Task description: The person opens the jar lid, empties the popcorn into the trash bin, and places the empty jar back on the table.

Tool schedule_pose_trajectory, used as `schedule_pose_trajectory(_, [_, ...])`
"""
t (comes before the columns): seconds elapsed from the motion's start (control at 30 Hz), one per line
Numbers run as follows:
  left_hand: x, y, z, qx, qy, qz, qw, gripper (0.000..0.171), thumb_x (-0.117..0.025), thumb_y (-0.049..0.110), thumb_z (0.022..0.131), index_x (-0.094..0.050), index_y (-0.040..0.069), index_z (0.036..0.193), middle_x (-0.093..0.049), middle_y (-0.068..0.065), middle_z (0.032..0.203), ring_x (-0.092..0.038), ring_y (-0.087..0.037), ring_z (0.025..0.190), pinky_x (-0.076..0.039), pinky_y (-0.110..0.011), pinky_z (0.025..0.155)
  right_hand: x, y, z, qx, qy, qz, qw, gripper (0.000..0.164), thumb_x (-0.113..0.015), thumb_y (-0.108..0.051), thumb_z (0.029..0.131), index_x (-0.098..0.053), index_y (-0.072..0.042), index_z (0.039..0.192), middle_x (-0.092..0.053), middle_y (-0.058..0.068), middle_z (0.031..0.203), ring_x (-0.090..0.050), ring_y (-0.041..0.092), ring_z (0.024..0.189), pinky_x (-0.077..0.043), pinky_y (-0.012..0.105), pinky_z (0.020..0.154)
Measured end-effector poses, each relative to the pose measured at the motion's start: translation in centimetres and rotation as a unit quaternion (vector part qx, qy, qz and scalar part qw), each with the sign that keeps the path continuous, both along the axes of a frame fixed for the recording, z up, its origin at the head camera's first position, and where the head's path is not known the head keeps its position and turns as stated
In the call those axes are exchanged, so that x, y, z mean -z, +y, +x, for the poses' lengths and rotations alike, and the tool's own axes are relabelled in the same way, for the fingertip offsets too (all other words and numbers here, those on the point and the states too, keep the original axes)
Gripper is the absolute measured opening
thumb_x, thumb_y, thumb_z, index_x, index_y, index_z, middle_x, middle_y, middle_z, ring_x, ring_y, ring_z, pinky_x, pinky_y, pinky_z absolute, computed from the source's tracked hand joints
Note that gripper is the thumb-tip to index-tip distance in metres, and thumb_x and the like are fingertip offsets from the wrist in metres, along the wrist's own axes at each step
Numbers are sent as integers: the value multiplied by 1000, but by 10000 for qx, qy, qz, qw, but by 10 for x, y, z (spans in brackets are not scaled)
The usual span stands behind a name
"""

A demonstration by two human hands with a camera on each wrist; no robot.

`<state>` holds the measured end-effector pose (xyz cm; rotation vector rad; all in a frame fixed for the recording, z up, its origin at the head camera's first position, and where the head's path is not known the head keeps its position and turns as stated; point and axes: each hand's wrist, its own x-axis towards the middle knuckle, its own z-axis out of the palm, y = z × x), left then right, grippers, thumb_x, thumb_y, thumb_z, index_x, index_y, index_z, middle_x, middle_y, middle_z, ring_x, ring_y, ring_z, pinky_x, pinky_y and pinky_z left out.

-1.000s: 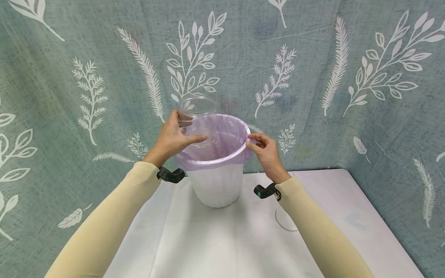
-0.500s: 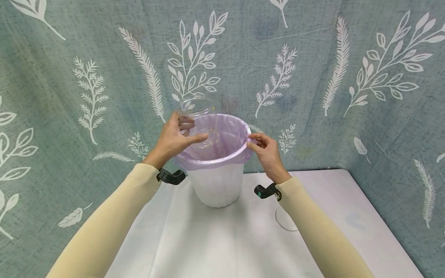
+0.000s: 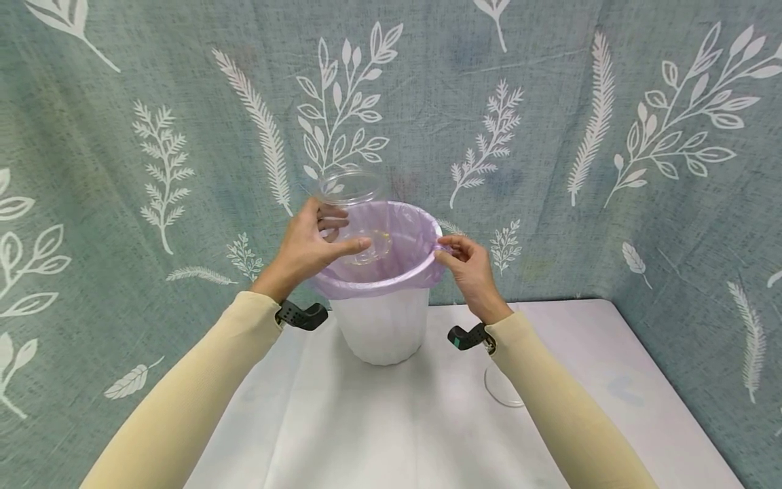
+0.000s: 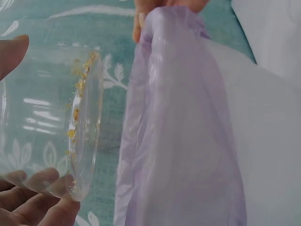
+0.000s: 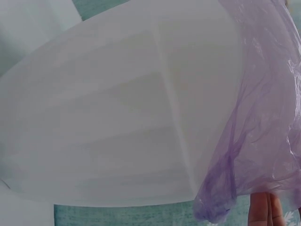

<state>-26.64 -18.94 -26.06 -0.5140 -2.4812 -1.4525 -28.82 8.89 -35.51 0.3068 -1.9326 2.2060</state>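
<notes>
A clear, see-through jar (image 3: 366, 219) is in my left hand (image 3: 310, 241), fingers on its far side and thumb across its near side. It hangs over the mouth of a white bin (image 3: 381, 329), slightly tilted. Yellow crumbs (image 4: 80, 89) line the edge of one end of the jar in the left wrist view. A thin purple bag (image 3: 411, 234) lines the bin and folds over its rim. At the rim's right side, my right hand (image 3: 467, 268) pinches the bag's edge between thumb and fingers.
On the white-covered table (image 3: 366, 435), a clear round rim (image 3: 497, 399) lies partly behind the right forearm. A leaf-patterned green curtain (image 3: 415, 102) stands close behind the bin and along both sides.
My left hand has shifted slightly right, and the jar's lower end has swung right, bringing its yellow crumbs into sight. The right hand stays at the rim.
</notes>
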Motion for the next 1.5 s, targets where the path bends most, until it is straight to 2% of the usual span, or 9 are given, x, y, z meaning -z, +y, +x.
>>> schedule_pose_trajectory(0.2, [-1, 5, 9, 152, 122, 160, 9997, 82, -91, 34, 70, -43, 2, 128, -56, -8, 127, -57, -27, 123, -44, -38, 106, 2, 0, 0, -24, -45, 41, 10000, 33, -70, -5, 91, -64, 3, 122, -59, 10, 111, -56, 14, 91, -49, 28, 80])
schedule_pose_trajectory(0.4, [-1, 12, 23, 310, 175, 245, 9991, 79, -92, 32, 69, -45, 8, 127, -58, -7, 126, -58, -26, 122, -45, -37, 105, 3, 1, 1, -38, -25, 85, 10000, 32, -70, -6, 91, -64, 3, 122, -59, 9, 109, -56, 13, 90, -46, 20, 71])
schedule_pose_trajectory(0.57, [0, 20, 40, 428, 170, 141, 9988, 80, -93, 33, 68, -45, 10, 128, -61, -7, 126, -59, -21, 120, -47, -34, 103, 3, 2, 3, -85, -19, 222, 9997, 33, -69, -10, 92, -64, 0, 124, -59, 8, 109, -55, 14, 90, -44, 20, 69])
schedule_pose_trajectory(0.7, [3, 27, 54, 519, 145, 37, 9985, 85, -93, 34, 67, -44, 12, 134, -59, -8, 128, -59, -24, 121, -48, -40, 102, 5, 5, 3, -262, 68, 263, 9993, 35, -69, -12, 94, -62, -1, 127, -58, 10, 115, -57, 16, 94, -48, 23, 78])
schedule_pose_trajectory(0.87, [13, 35, 68, 754, 69, 30, 9971, 86, -93, 32, 67, -43, 17, 136, -56, -6, 132, -59, -27, 121, -48, -45, 101, 11, 11, 2, -634, 361, 368, 9967, 40, -69, -15, 94, -59, -4, 131, -57, 13, 124, -58, 19, 98, -49, 29, 88])
schedule_pose_trajectory(1.0, [29, 41, 81, 885, 104, -46, 9960, 85, -94, 32, 66, -44, 21, 134, -55, -1, 132, -59, -25, 120, -49, -45, 100, 16, 15, 3, -935, 588, 403, 9931, 44, -68, -14, 94, -56, -6, 136, -58, 14, 126, -59, 23, 105, -50, 33, 92])
schedule_pose_trajectory(1.17, [59, 50, 93, 1193, 87, 38, 9928, 87, -95, 28, 64, -45, 18, 135, -57, -1, 129, -58, -22, 120, -49, -44, 100, 23, 26, 7, -1122, 615, 362, 9911, 45, -66, -14, 96, -54, -3, 138, -56, 17, 129, -58, 22, 112, -49, 32, 96])
schedule_pose_trajectory(1.33, [91, 56, 104, 1623, -3, 128, 9867, 88, -95, 27, 64, -44, 17, 135, -59, -4, 128, -58, -24, 120, -50, -43, 98, 30, 39, 11, -1052, 347, 362, 9932, 42, -65, -15, 97, -55, -1, 135, -55, 19, 128, -59, 22, 110, -47, 32, 100])
schedule_pose_trajectory(1.5, [131, 63, 112, 1741, -378, 145, 9839, 87, -95, 30, 64, -44, 20, 134, -59, 1, 130, -57, -22, 122, -50, -44, 97, 40, 50, 15, -937, 169, 414, 9946, 40, -65, -15, 97, -56, 3, 132, -59, 19, 124, -61, 23, 108, -47, 32, 100])
